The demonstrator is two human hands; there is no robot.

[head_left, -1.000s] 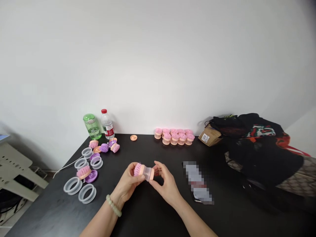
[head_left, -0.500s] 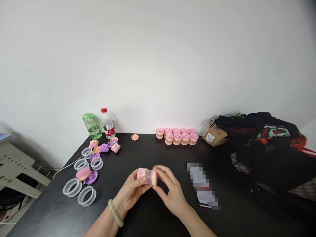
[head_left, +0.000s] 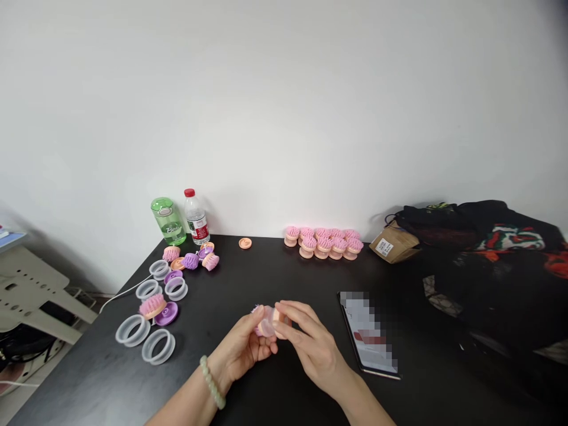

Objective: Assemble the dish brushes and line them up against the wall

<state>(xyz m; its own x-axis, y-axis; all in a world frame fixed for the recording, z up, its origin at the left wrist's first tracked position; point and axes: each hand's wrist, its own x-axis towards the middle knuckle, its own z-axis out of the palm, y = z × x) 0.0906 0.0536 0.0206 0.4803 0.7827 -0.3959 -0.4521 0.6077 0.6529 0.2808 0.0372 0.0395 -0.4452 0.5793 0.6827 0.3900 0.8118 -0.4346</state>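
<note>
Above the near part of the table, my left hand (head_left: 242, 348) is closed around a small scrub brush (head_left: 268, 322) with pink bristles and a clear middle. The brush lies on its side, its bristles pointing left and mostly covered by my fingers. On the other end, the fingers of my right hand (head_left: 314, 344) are closed on the peach base. Over to the left are several clear rings (head_left: 158, 348), a loose pink bristle head (head_left: 152, 306) and a purple disc (head_left: 167, 313). Finished-looking pink brushes (head_left: 323, 248) stand in two rows by the wall.
A green bottle (head_left: 169, 225) and a red-capped water bottle (head_left: 197, 222) stand at the back left. One peach disc (head_left: 245, 243) lies near the wall. To the right are a phone (head_left: 370, 337), a brown paper package (head_left: 393, 244) and dark cloth (head_left: 470, 284).
The brush has turned in my hands, and my left thumb and fingers have shifted over its bristles. My right fingers have moved further round the base. The view has shifted slightly.
</note>
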